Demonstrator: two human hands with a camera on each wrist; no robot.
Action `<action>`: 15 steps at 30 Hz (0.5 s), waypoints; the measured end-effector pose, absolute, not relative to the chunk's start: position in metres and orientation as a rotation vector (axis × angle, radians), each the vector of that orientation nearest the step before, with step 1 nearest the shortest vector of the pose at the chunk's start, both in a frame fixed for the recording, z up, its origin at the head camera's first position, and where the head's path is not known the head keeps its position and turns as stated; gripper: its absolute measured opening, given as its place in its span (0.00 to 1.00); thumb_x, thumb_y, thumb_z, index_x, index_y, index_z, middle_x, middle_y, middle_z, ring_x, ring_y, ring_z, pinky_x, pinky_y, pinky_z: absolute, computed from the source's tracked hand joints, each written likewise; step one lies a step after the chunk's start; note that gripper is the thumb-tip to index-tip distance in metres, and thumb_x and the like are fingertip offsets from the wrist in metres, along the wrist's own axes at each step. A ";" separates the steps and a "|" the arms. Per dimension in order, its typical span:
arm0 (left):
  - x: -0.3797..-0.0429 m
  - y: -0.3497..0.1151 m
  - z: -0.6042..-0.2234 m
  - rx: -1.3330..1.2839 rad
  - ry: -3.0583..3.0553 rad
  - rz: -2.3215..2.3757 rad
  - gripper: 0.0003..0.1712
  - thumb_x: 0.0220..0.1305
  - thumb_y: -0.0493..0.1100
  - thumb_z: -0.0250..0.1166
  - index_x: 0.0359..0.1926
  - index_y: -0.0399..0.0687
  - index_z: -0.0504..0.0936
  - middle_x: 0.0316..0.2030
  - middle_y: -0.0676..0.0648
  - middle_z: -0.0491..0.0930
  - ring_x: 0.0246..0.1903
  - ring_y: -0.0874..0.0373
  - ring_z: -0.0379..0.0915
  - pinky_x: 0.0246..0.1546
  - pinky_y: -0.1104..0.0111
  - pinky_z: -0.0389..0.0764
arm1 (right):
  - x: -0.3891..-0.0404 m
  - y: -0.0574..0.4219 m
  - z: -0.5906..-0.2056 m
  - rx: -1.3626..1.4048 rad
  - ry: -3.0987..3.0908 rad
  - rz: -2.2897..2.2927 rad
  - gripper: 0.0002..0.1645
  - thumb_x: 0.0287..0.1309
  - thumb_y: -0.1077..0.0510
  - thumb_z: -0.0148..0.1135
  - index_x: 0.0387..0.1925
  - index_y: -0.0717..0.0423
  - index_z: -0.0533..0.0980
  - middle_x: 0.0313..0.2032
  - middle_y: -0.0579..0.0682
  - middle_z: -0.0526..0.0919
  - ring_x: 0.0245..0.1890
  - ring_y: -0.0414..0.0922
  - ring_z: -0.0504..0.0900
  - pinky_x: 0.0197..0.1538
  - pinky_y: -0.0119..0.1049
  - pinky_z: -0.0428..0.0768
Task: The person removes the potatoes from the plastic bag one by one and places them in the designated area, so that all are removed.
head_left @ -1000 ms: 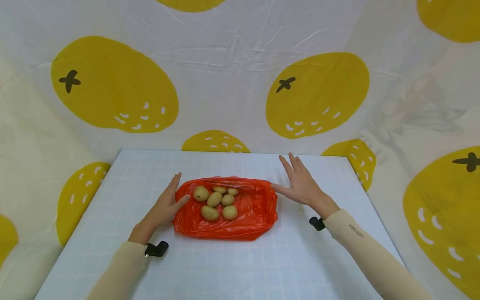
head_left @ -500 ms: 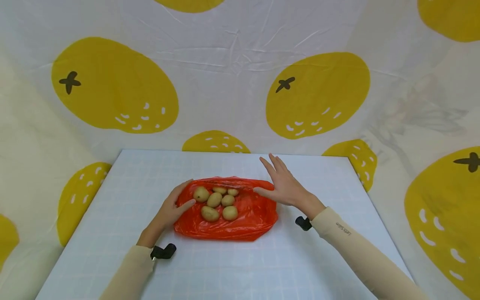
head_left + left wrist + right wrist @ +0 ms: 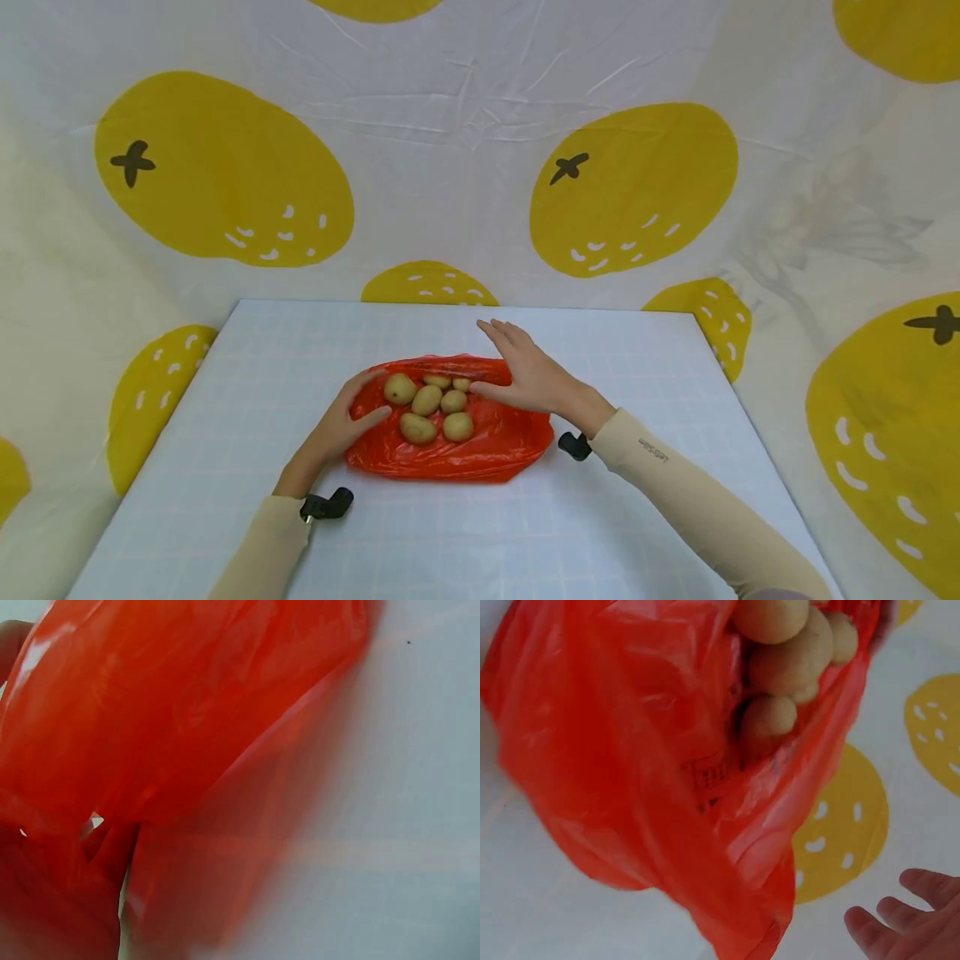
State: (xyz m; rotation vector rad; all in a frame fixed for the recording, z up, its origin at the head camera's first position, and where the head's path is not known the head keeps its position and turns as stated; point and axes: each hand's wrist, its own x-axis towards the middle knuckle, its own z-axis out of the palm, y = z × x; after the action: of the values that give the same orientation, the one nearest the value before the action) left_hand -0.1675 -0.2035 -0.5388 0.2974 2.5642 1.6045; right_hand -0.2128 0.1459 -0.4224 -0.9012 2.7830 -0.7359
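Here, your left hand [image 3: 337, 423] is at the left end of the red bag [image 3: 502, 450], its grip wide, thumb and fingers spread apart; whether it touches the bag is hard to tell. Your right hand [image 3: 536, 380] hangs over the bag's right part, its grip also wide, fingers extended. 7 potatoes [image 3: 427, 400] show together inside the bag, towards its left, and the bag lies on the table [image 3: 450, 542].

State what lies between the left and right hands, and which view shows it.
In the head view, seven potatoes show between the left hand and the right hand, with the red bag beneath them.
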 end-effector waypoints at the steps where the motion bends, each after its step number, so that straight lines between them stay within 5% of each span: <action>1: -0.167 -0.204 -0.539 0.286 2.557 1.599 0.40 0.69 0.51 0.68 0.76 0.54 0.63 0.78 0.39 0.54 0.78 0.35 0.46 0.73 0.31 0.52 | -0.213 0.142 -0.421 -0.896 2.752 -0.772 0.60 0.61 0.27 0.61 0.83 0.40 0.45 0.81 0.50 0.51 0.81 0.53 0.51 0.74 0.63 0.66; 15: -0.166 -0.201 -0.537 0.187 2.489 1.534 0.51 0.66 0.57 0.70 0.81 0.56 0.52 0.81 0.39 0.47 0.79 0.34 0.42 0.73 0.32 0.52 | -0.220 0.113 -0.431 -0.950 2.515 -0.931 0.60 0.61 0.34 0.68 0.83 0.41 0.45 0.80 0.47 0.56 0.77 0.49 0.60 0.75 0.55 0.67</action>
State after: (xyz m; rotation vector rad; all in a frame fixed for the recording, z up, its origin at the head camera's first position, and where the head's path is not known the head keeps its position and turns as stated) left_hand -0.1656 -0.2010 -0.5371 0.1869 2.4890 1.5337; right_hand -0.2205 0.1131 -0.4307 -0.9495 2.5150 -0.9312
